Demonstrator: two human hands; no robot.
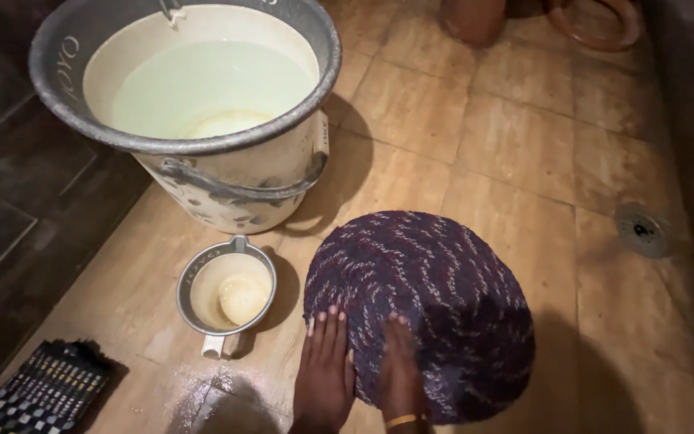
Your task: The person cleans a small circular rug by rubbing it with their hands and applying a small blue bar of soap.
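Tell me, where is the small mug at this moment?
In the head view, the small mug stands on the tiled floor, lower left of centre, just below the big bucket and left of the round knitted mat.

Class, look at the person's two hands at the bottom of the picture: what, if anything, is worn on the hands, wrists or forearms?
Both hands are bare, with no gloves or sleeves in view. The right hand has a thin gold-coloured bangle at the wrist. The left hand shows no jewellery.

A rough woven cloth mat (435,305) lies on smooth tiles (516,153) beside a scuffed plastic bucket (234,189).
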